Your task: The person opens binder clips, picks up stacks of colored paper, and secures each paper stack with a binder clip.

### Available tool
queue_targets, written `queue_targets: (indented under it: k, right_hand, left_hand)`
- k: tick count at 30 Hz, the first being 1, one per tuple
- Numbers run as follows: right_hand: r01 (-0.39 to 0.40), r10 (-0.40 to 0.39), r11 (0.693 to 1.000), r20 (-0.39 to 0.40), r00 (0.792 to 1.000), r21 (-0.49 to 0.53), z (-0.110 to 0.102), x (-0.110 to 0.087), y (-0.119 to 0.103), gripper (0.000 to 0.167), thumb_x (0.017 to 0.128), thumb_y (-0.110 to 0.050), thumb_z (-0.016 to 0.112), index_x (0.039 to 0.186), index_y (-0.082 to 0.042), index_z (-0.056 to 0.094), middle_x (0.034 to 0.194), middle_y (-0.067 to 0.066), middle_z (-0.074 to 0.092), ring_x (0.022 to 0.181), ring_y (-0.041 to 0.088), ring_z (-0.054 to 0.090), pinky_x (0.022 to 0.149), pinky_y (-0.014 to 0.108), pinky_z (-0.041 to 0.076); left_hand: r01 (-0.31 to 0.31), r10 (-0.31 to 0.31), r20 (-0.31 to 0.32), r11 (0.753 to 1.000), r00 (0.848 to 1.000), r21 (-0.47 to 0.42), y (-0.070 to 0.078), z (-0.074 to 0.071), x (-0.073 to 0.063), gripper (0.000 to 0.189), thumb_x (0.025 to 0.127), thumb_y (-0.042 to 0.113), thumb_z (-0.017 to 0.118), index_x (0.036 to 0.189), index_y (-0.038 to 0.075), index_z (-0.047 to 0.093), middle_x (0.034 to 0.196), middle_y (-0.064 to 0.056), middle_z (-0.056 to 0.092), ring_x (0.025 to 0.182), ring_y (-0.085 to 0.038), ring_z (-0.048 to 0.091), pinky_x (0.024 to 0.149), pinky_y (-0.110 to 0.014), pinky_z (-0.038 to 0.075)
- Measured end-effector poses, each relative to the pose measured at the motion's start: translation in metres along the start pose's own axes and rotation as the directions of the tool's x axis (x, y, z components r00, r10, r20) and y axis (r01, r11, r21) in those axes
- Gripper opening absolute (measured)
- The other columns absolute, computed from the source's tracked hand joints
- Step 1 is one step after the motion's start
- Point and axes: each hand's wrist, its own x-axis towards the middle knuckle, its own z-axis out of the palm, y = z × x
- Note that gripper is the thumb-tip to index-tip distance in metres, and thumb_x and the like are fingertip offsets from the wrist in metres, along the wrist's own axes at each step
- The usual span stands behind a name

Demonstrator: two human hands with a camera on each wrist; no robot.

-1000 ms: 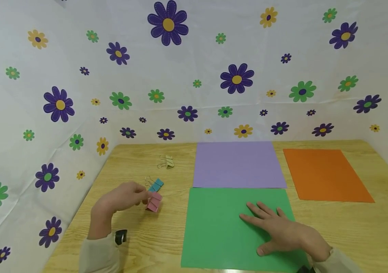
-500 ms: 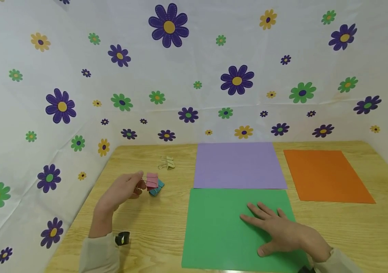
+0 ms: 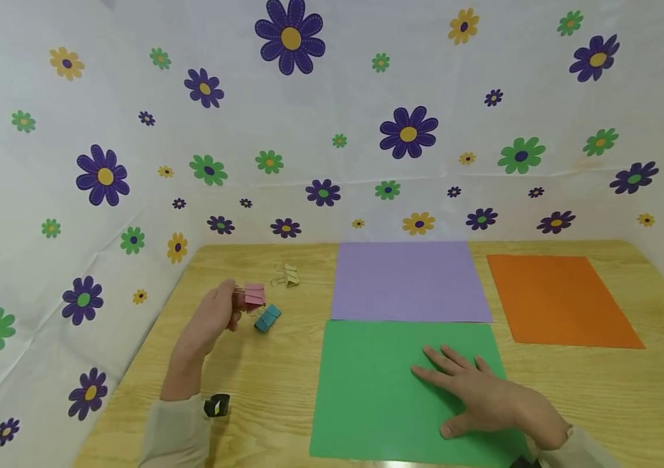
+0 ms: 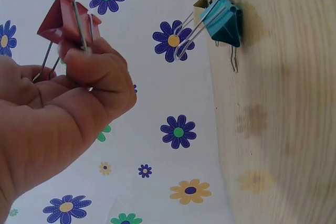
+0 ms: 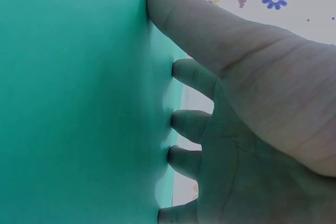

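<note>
Up off the table, my left hand (image 3: pixel 212 315) grips a pink binder clip (image 3: pixel 254 294) by its wire handles. In the left wrist view, the fingers curl round those handles and the pink clip's body (image 4: pixel 65 19) sticks out past them. Just below it in the head view, a blue binder clip (image 3: pixel 268 318) lies on the wood, and a pale yellow binder clip (image 3: pixel 291 275) lies farther back. My right hand (image 3: pixel 478 393) rests with spread fingers on a green sheet (image 3: pixel 367 390). Its fingertips and thumb touch the paper in the right wrist view.
Behind the green sheet lies a purple sheet (image 3: pixel 410 283), their edges meeting. To the right is an orange sheet (image 3: pixel 562 299), set at a slant. The wooden table (image 3: pixel 273 396) ends at a white flowered cloth (image 3: pixel 308 117) at the back and sides.
My left hand has lifted the pink binder clip and carried it away from me, past the blue clip, slightly leftward. My right hand has stayed in place on the green sheet.
</note>
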Motion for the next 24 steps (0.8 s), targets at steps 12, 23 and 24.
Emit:
queue_targets:
  k: [12, 23, 24]
  right_hand:
    - [0.003, -0.003, 1.0, -0.009, 1.0, -0.009, -0.0005, -0.0004, 0.0015, 0.091, 0.082, -0.046, 0.077, 0.157, -0.022, 0.032, 0.165, 0.016, 0.01, 0.149, 0.047, 0.006, 0.105, 0.08, 0.008]
    - [0.014, -0.014, 1.0, -0.017, 1.0, -0.009, -0.0017, -0.0012, 0.0015, 0.091, 0.082, -0.046, 0.077, 0.156, -0.021, 0.032, 0.165, 0.017, 0.011, 0.148, 0.048, 0.006, 0.104, 0.08, 0.008]
    - [0.016, -0.016, 1.0, -0.017, 1.0, -0.01, -0.0017, -0.0013, 0.0015, 0.091, 0.081, -0.046, 0.077, 0.156, -0.021, 0.032, 0.165, 0.017, 0.011, 0.148, 0.048, 0.006, 0.104, 0.081, 0.008]
  left_hand:
    - [0.001, -0.017, -0.241, 0.998, 0.97, -0.065, 0.0034, 0.0056, 0.0045, 0.052, 0.101, 0.027, 0.022, 0.059, 0.014, 0.05, 0.05, 0.004, 0.043, 0.043, -0.009, 0.032, 0.041, -0.024, 0.029]
    - [0.017, -0.023, -0.015, 0.948, 1.0, -0.319, 0.0101, 0.0082, 0.0051, 0.033, 0.102, 0.02, 0.021, 0.095, 0.0, 0.046, 0.088, -0.006, 0.045, 0.068, -0.014, 0.041, 0.068, -0.027, 0.053]
    - [0.017, -0.018, -0.001, 0.939, 1.0, -0.344, 0.0107, 0.0083, 0.0049, 0.033, 0.103, 0.021, 0.022, 0.099, -0.001, 0.045, 0.092, -0.007, 0.046, 0.072, -0.014, 0.043, 0.073, -0.027, 0.055]
